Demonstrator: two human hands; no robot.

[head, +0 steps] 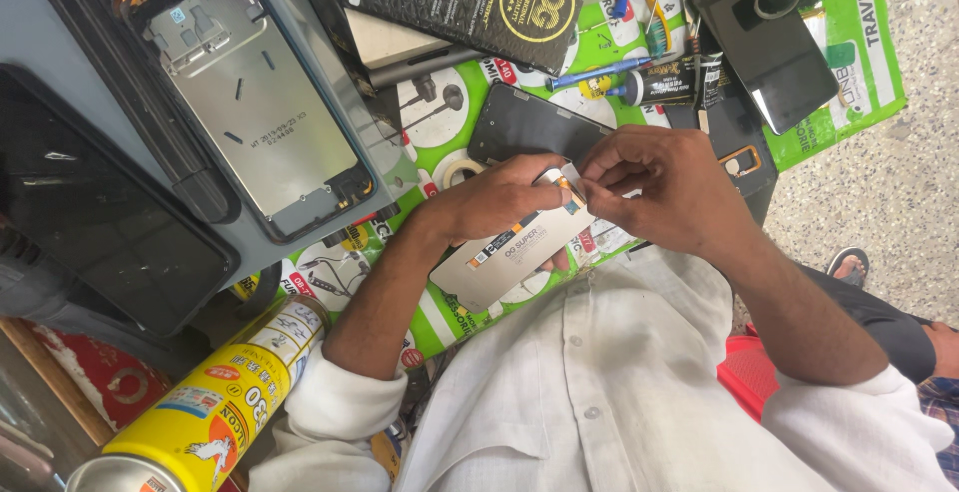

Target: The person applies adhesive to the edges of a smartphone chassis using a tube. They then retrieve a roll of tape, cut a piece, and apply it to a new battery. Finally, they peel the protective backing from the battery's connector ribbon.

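Your head camera looks down on a crowded repair desk (849, 72) covered in green printed sheets. Your left hand (504, 197) is curled shut around the upper end of a flat grey phone display panel (509, 257), holding it just above your white shirt (599, 382). Your right hand (664, 187) is closed in a pinch at that same end, fingertips on a small orange flex strip (571, 190) at the panel's corner. Just beyond your hands a black phone screen (529, 127) lies on the desk, beside a roll of tape (460, 170). Farther off sit an open phone frame (250, 102) with its metal plate showing, a dark tablet (100, 212), a black product box (470, 2), a blue screwdriver (599, 74) and a yellow spray can (200, 402). The strip looks thin, so a sharp pull or twist could likely tear or crease it. The panel is held at one end only, so it might slip toward your lap.
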